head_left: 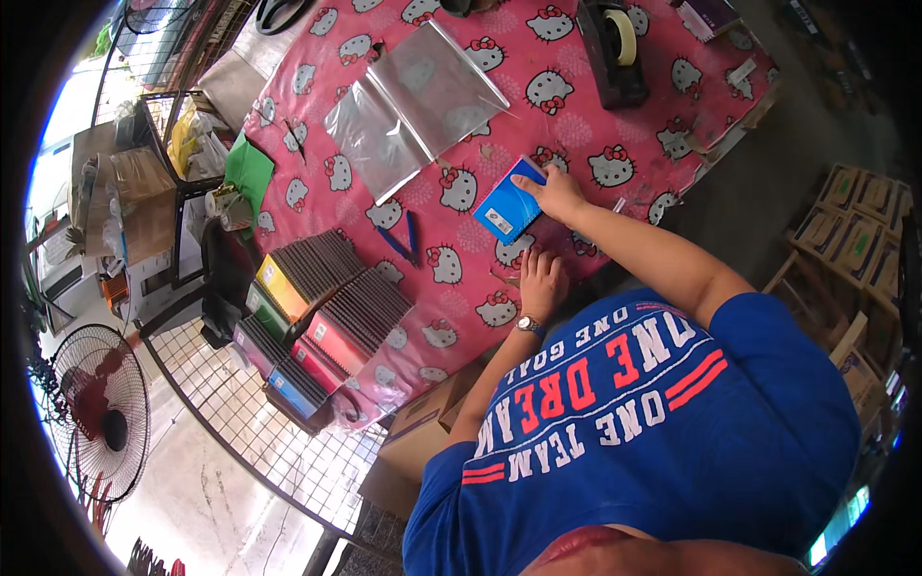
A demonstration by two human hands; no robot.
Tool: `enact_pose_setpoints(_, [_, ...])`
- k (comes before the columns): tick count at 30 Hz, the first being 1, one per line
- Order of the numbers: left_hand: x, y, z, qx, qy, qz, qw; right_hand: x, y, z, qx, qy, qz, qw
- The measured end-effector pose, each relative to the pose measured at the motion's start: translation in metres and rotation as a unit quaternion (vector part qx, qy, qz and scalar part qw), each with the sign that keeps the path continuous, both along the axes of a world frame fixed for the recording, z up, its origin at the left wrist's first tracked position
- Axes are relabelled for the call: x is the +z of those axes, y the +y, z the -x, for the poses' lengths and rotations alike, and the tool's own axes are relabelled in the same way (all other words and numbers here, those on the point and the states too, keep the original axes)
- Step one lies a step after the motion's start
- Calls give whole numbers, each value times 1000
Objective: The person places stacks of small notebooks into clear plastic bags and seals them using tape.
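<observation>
My right hand (555, 195) is closed on a small blue notebook (509, 204) near the table's front edge, thumb across its cover. It may be a short stack, as its side looks thick. Below it, my left hand (544, 278) lies on the tablecloth with fingers stretched out, close to the notebook's lower end and holding nothing that I can see. To the left rests a pair of blue-handled pliers (411, 242). Farther back, clear plastic sheets or bags (423, 96) are spread flat on the pink patterned tablecloth (595, 125).
Stacks of spiral notebooks (331, 307) in several colours stand at the table's left corner. A black tape dispenser (611, 72) sits at the back right. A green sheet (250, 178) lies at the left edge. A fan (101, 413) is at far left; cartons (850, 230) are stacked at right.
</observation>
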State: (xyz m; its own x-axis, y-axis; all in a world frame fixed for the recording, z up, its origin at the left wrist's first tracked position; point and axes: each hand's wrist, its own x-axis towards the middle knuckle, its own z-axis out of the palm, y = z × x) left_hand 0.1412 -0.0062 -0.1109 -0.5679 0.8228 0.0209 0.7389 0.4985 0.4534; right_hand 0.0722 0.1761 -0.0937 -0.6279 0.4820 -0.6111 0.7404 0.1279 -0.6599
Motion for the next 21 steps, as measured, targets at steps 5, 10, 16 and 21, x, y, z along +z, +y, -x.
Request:
enact_pose_setpoints(5, [22,9,6,47,-26,-30,998,-8,2,2,79,-6,-155,985])
enact_pose_setpoints(10, [54,7,22,115,-106,-63,986,19,13,0,32,107,-197,974])
enact_pose_setpoints(16, [63,-3,81,309,-196,-105,924,76,36,-9,490,275,-339,755])
enact_pose_setpoints(21, [82,25,132,136,-17,9,990,54,50,49,618,112,-318,710])
